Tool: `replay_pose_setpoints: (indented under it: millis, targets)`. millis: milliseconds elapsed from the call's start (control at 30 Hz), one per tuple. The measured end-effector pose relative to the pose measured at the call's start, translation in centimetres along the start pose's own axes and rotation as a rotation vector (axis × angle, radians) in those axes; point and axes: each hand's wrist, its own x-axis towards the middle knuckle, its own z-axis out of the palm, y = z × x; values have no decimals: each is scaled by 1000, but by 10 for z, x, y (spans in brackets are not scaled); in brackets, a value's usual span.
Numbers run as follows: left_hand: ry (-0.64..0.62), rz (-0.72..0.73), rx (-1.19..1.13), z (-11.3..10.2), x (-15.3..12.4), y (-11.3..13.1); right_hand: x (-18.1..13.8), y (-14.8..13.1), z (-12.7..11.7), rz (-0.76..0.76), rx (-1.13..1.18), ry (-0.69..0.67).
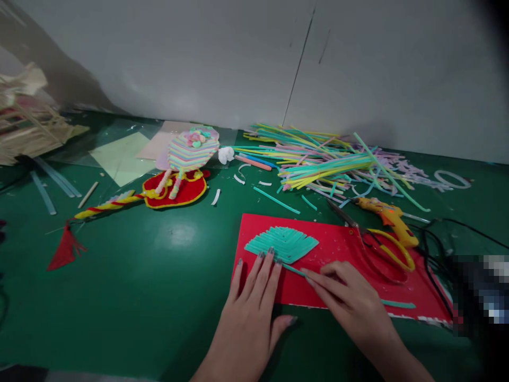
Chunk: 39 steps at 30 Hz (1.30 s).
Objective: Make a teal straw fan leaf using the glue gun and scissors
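Note:
A red sheet [287,293] lies on the green table, bearing a teal fan-shaped piece [283,241] made of pipe cleaners laid side by side. My left hand [252,305] rests palm down, fingers stretched out, with its fingertips at the lower edge of the fan. Between my two hands runs a short teal pipe cleaner [293,270], its left end by the left fingertips. My right hand [352,294] pinches its other end. Another teal pipe cleaner [400,304] pokes out to the right from behind that hand.
Scissors [384,246] with yellow-and-red handles lie on the sheet beside a yellow glue gun [392,217] with black cable. Behind is a pile of coloured pipe cleaners [318,164]. Left are a striped fan [191,151], a red-and-yellow fan [178,195] with tassel, and clear glue sticks [43,193].

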Motion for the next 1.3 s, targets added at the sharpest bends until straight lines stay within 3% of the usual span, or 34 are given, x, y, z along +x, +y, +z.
replay_pose_setpoints:
  millis: [533,1300]
  targets:
    - [31,-33,57,4,2,3,3,1,-1,3,-46,-45]
    - [31,-63,18,9,3,3,17,-5,8,45,59,-43]
